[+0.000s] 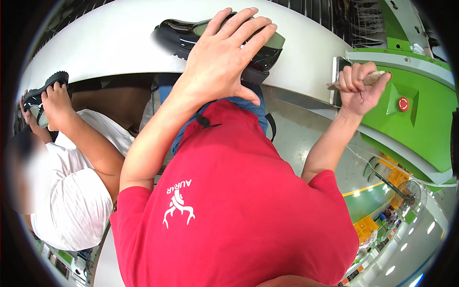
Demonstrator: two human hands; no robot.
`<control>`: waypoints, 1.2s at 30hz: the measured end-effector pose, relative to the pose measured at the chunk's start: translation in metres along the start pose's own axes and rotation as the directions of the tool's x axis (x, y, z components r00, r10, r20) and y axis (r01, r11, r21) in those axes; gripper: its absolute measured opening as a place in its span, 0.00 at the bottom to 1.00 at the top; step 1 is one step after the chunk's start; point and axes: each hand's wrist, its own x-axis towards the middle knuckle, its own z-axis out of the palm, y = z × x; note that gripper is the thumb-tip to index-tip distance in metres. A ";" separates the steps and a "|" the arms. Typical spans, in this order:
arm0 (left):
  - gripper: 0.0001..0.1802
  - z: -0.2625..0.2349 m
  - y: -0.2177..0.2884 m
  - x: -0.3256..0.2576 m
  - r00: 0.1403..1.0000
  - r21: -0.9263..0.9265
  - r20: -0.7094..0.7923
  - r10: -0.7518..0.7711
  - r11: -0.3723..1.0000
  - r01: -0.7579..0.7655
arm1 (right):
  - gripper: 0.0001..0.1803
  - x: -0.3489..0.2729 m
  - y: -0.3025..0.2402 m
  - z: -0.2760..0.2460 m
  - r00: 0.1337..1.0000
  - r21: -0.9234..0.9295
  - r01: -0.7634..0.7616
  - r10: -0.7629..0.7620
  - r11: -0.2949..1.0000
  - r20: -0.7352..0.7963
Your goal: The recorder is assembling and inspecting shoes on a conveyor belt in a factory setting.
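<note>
The black shoe [217, 40] lies on its side on the white belt [110, 43], at the top of the picture. The left hand [224, 60] rests flat on top of it, with the fingers spread wide and the thumb pointing to the right. The hand covers the middle of the shoe, so only the two ends show, one on each side of the hand. The shoe is shiny and black, with a thick dark sole and a dull green inside.

The right hand [358, 83] is well apart from the shoe, over by the green machine [420, 119]. It is curled tight around a small brown handle [377, 76]; I cannot tell what tool it is. A red button [403, 104] sits on the machine just beside that hand.

On the far left, another person in a white shirt [71, 201] holds a second black shoe [40, 93] with a thick sole.
</note>
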 end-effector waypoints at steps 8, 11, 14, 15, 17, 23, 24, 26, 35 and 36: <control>0.64 0.002 0.008 -0.003 0.999 0.014 -0.023 -0.025 1.000 0.025 | 0.22 -0.006 0.065 -0.001 0.951 -0.951 -0.310 -0.005 -0.015 -0.310; 0.65 0.002 0.009 -0.003 1.000 -0.001 -0.016 -0.013 1.000 0.013 | 0.21 -0.010 0.080 0.004 0.990 -0.974 -0.104 -0.112 -0.202 -0.082; 0.67 0.002 0.009 -0.006 1.000 -0.027 -0.024 -0.017 1.000 0.016 | 0.22 0.003 0.084 0.037 0.974 -0.995 -0.036 -0.228 -0.091 -0.014; 0.67 0.000 0.007 -0.005 1.000 -0.026 -0.018 -0.014 1.000 0.014 | 0.23 0.009 0.085 0.046 0.951 -0.999 0.012 -0.308 0.045 -0.002; 0.66 -0.009 0.005 -0.004 0.998 -0.101 -0.056 -0.009 0.995 0.003 | 0.25 0.018 0.092 0.072 0.968 -0.977 0.055 -0.251 0.205 0.001; 0.29 -0.025 -0.016 -0.033 0.736 -0.349 -0.591 -0.331 0.927 0.137 | 0.30 0.025 0.128 0.104 0.959 -0.345 -0.282 0.259 0.895 -0.113; 0.28 -0.013 -0.032 -0.043 0.658 -0.366 -0.624 -0.423 0.901 0.233 | 0.30 0.023 0.130 0.100 0.949 -0.305 -0.314 0.291 0.899 -0.117; 0.28 0.003 -0.054 -0.061 0.508 -0.639 -0.455 -0.731 0.666 0.385 | 0.31 0.019 0.134 0.096 0.930 -0.221 -0.366 0.351 0.904 -0.107; 0.17 0.021 -0.076 -0.054 0.572 -0.815 -0.245 -0.782 0.486 0.315 | 0.38 0.007 0.124 0.105 0.962 -0.332 -0.255 0.273 0.908 0.008; 0.16 0.019 -0.079 -0.053 0.577 -0.804 -0.221 -0.787 0.481 0.349 | 0.37 0.007 0.126 0.105 0.962 -0.323 -0.264 0.273 0.909 -0.020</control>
